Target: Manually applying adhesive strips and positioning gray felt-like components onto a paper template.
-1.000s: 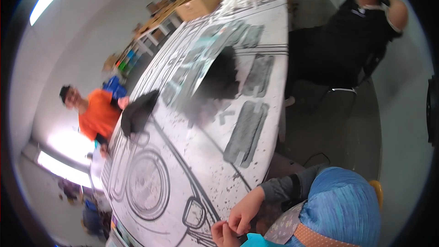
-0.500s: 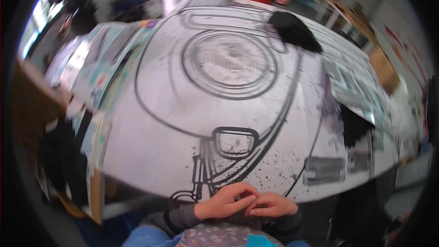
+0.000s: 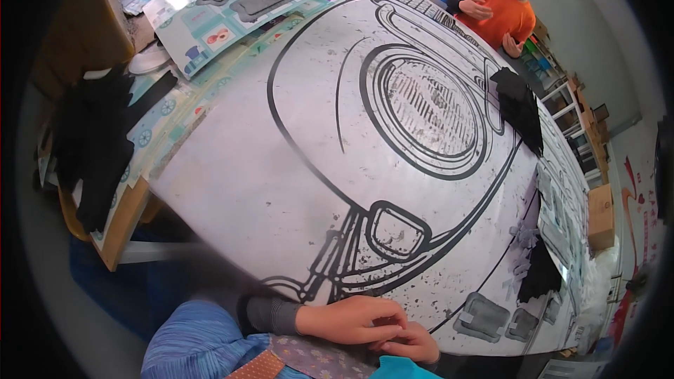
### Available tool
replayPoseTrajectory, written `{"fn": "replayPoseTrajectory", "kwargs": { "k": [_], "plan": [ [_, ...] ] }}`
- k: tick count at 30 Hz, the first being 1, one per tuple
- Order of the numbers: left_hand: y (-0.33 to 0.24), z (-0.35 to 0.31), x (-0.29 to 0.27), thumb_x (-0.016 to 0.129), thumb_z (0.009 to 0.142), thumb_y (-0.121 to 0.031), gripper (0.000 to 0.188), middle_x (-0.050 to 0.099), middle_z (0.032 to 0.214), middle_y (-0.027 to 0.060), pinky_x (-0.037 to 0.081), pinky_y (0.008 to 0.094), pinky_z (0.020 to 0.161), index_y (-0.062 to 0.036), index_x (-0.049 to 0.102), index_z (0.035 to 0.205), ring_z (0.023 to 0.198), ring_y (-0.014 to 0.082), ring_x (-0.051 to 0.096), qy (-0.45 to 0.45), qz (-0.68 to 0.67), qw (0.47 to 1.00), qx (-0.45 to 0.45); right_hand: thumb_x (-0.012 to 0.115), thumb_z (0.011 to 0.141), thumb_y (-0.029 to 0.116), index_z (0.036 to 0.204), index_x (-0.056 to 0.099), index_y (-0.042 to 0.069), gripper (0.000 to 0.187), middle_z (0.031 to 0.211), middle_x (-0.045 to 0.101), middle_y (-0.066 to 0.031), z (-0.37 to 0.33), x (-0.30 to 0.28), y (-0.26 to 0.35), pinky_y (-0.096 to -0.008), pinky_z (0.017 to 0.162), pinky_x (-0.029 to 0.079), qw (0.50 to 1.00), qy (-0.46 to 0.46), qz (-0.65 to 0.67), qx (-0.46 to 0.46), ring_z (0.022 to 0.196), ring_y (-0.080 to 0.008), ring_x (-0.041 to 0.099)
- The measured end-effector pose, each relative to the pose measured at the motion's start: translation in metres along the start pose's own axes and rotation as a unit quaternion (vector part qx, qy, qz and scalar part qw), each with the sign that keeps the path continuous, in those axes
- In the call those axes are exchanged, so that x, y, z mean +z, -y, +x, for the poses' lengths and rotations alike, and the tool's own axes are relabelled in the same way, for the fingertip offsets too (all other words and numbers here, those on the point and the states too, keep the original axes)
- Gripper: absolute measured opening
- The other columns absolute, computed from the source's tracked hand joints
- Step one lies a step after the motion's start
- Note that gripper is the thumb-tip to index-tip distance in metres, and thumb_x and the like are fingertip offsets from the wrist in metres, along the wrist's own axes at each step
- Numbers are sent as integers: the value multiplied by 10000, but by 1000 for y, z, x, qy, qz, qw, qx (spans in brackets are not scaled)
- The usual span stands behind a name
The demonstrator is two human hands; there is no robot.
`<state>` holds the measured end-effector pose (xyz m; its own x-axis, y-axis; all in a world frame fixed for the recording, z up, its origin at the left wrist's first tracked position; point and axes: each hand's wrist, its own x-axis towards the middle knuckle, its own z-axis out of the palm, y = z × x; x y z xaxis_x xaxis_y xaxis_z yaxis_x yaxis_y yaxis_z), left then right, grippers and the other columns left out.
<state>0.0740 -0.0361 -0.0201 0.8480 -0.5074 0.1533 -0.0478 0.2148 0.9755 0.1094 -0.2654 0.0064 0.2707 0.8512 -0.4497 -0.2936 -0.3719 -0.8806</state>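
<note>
White printed sheet [image 3: 295,189], inked with a big black line drawing, covers the table and reaches the near edge, where both hands meet. The left hand [image 3: 351,319] lies curled over the right hand [image 3: 411,342], fingers together, perhaps pinching the sheet's edge; blur hides it. Black cloth [image 3: 519,109] lies farther off, before a person in orange [image 3: 500,10].
</note>
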Motion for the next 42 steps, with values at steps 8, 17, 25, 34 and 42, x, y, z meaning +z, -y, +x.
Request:
{"fn": "replayPoseTrajectory", "kwargs": {
  "k": [8,17,25,34,42],
  "plan": [
    [-3,4,-12,608,955,-107,183,652,968,86,508,263,743,0,624,1103,843,129,642,23,-51,998,-31,598,966,147,1022,684,2,178,925,677,-48,12,9,3,-291,808,494,997,-34,18,-64,880,-142,624],
    [10,13,10,577,943,-71,61,585,868,29,438,206,691,-31,573,988,753,85,536,-110,-53,989,-81,596,959,145,1073,630,29,166,848,633,-13,-27,6,-1,-244,711,479,910,-310,118,-249,788,-75,576],
    [-1,9,19,573,953,-89,67,575,813,34,422,218,649,-25,569,970,711,97,522,-129,-43,987,-88,517,847,69,1547,260,120,747,633,543,-5,-414,-103,-16,-266,443,348,412,-911,3,-27,464,-93,400],
    [21,2,-7,534,952,-41,49,564,813,52,431,233,648,-41,547,999,730,127,525,-146,-89,983,-66,450,907,71,1558,202,309,736,650,536,-1,-516,-176,-64,-293,404,326,446,-887,112,34,442,-103,386],
    [3,10,9,565,954,-87,85,578,829,47,429,229,657,-24,559,1010,739,113,531,-163,-77,979,-92,339,960,580,1493,376,96,721,1542,324,-146,-520,-161,-56,-486,1180,97,316,-726,203,-575,1466,-296,204]
  ]
}}
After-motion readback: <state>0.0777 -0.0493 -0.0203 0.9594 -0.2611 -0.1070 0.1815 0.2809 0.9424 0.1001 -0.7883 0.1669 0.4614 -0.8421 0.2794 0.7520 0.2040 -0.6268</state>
